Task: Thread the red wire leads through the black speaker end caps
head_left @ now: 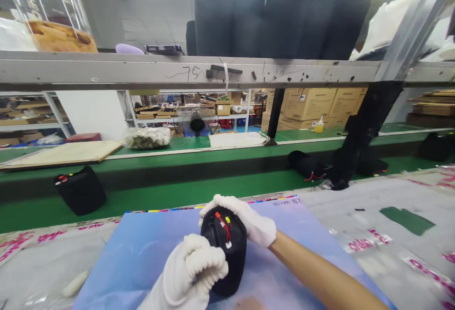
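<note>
A black rounded pack (236, 265) stands on a blue printed sheet (142, 248), with short red wires, a red connector and a yellow one on its top. My right hand (245, 217), in a white glove, wraps over the pack's far top edge and right side. My left hand (194, 269), also gloved in white, is at the pack's near left side with its fingers curled together; whether it grips the pack or something small is hidden.
Beyond the table runs a green conveyor (142, 191) carrying a black pack (81, 190) at left and another (305, 164) at right. Overhead, a metal shelf (135, 70) spans the view. A green scrap (407, 220) lies at right.
</note>
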The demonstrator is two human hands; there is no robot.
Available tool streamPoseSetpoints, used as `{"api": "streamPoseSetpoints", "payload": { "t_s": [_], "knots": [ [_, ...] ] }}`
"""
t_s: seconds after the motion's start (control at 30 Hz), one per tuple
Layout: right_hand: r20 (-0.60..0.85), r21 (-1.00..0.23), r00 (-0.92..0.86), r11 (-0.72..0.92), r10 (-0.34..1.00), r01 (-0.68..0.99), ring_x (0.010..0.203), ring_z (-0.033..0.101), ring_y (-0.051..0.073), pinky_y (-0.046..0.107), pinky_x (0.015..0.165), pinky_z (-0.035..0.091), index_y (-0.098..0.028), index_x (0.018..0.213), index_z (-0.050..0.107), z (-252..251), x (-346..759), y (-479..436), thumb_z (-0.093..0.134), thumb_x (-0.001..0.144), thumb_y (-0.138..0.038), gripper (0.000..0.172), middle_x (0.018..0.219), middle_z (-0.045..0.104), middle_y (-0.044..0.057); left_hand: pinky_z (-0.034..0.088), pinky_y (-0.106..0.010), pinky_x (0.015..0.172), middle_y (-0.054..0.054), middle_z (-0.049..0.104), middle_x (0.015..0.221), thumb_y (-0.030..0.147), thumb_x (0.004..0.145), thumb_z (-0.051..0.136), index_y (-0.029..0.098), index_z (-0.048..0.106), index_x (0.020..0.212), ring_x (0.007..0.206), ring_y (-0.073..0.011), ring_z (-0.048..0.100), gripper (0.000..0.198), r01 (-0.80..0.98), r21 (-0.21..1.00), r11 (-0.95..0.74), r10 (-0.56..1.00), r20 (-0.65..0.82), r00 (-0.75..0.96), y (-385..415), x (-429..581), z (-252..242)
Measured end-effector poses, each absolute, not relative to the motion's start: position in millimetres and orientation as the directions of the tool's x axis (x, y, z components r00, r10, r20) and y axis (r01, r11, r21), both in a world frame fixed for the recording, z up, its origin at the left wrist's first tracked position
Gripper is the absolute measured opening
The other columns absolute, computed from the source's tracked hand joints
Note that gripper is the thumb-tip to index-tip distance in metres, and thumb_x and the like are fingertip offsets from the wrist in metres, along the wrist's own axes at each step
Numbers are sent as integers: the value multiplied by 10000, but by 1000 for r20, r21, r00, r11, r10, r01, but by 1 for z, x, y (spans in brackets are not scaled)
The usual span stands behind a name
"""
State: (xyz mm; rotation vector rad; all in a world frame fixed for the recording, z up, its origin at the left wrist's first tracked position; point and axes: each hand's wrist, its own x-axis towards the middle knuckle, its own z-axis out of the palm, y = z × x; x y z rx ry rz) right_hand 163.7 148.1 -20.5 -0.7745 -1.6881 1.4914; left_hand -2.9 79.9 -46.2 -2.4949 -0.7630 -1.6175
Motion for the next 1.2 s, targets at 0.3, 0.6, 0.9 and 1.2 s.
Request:
{"api": "streamPoseSetpoints", "payload": {
  "t_s": [0.3, 0.6, 0.9, 1.2],
  "knots": [
    [708, -663, -77, 699, 702, 268, 1011, 587, 234, 424, 939, 476, -291, 1051, 604, -60, 216, 91, 549, 953, -342, 123, 1030, 610, 54, 438, -246, 494, 69, 533, 550, 204, 910, 599, 253, 528, 933, 453, -106, 501, 90, 539, 64, -840, 226, 944, 239, 83, -6, -57],
    [843, -134, -373, 823, 388, 552, 786, 599, 197, 346, 706, 504, -224, 1021, 585, -46, 205, 81, 560, 953, -387, 179, 841, 598, 42, 503, -223, 564, 9, 673, 634, 282, 1021, 389, 211, 512, 887, 564, -117, 667, 195, 586, -80, -806, 262, 840, 475, 77, -4, -33],
    [552, -182, -717, 901, 425, 393, 776, 513, 151, 300, 692, 402, -195, 762, 586, 7, 209, 97, 695, 841, -208, 136, 825, 572, -11, 453, -246, 492, 54, 652, 644, 196, 906, 525, 242, 511, 798, 511, -126, 593, 118, 529, 138, -838, 457, 708, 539, 80, -7, -14],
    [449, -309, -721, 848, 529, 430, 828, 550, 148, 302, 761, 441, -204, 768, 636, 11, 209, 95, 854, 712, -223, 226, 825, 580, -35, 418, -263, 482, 27, 665, 755, 84, 814, 550, 250, 523, 1175, 533, -147, 597, 399, 611, -138, -780, 403, 635, 659, 74, -11, -12]
  ]
}}
